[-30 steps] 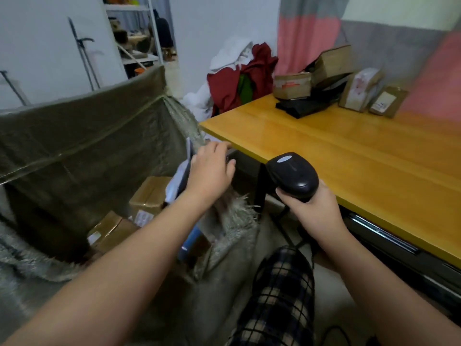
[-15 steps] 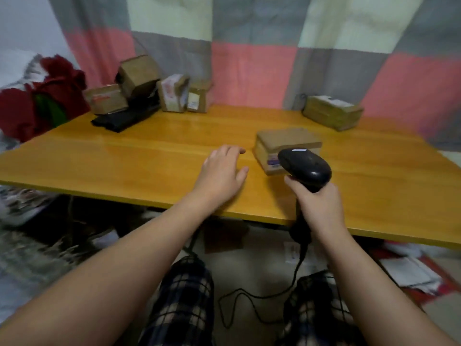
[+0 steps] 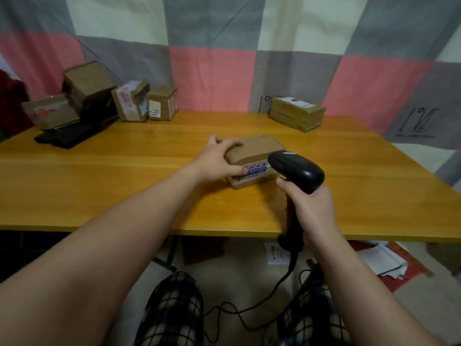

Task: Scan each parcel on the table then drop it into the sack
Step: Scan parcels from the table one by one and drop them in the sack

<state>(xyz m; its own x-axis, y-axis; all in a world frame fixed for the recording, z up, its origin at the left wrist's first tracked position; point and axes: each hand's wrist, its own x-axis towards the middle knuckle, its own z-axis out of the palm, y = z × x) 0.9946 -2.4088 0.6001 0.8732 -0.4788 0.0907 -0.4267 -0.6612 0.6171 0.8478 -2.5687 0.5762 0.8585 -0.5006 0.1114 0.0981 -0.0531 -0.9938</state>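
1. Cardboard parcel [image 3: 257, 151] sits on table [image 3: 99, 183], middle; left hand [image 3: 217, 161] grips its near-left corner, thumb on front label [image 3: 257, 168], fingers over top.
2. Right hand [image 3: 311, 206] wraps scanner [image 3: 296, 171] handle, head just beside parcel.
3. Tilt label toward scanner; barcode possibly on that blurred strip.
4. Sack out of view.

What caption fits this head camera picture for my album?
Left hand grips a cardboard parcel on the table; right hand holds a barcode scanner beside it.
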